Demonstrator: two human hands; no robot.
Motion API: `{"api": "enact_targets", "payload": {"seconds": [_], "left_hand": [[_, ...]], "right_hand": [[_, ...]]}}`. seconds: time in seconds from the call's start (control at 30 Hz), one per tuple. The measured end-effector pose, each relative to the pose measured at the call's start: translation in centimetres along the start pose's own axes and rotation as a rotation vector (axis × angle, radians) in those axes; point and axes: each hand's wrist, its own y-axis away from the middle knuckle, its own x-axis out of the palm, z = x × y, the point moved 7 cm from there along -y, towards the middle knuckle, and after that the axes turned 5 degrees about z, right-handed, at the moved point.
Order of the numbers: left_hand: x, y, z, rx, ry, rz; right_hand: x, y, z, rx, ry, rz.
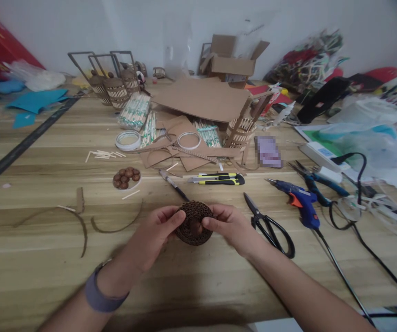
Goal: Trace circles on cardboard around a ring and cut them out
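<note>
Between my two hands is a round, dark brown coil of corrugated cardboard, held above the table. My left hand grips its left edge, thumb on top. From the other side my right hand grips it, the thumb resting near a round brown knob at the coil's middle. Just beyond the coil lies a pen-like tool. Black-handled scissors lie to the right of my right hand. A yellow and black utility knife rests ahead of both hands.
A blue glue gun and pliers lie at the right, with cables trailing forward. A small dish holds several brown balls. Curved cardboard strips lie at left. Further back are tape rolls, cardboard sheets and small slatted buckets.
</note>
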Motion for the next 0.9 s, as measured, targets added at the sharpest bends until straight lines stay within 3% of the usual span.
{"api": "enact_targets", "payload": {"seconds": [0.13, 0.53, 0.9], "left_hand": [[0.4, 0.0, 0.0, -0.003, -0.044, 0.043], [-0.6, -0.2, 0.1, 0.004, 0.101, -0.048], [-0.6, -0.5, 0.6, -0.005, 0.172, -0.04]], "right_hand": [[0.0, 0.1, 0.0, -0.004, 0.007, 0.014], [-0.4, -0.1, -0.3, -0.029, -0.008, -0.029], [-0.5, -0.1, -0.6, -0.006, -0.047, -0.027]]}}
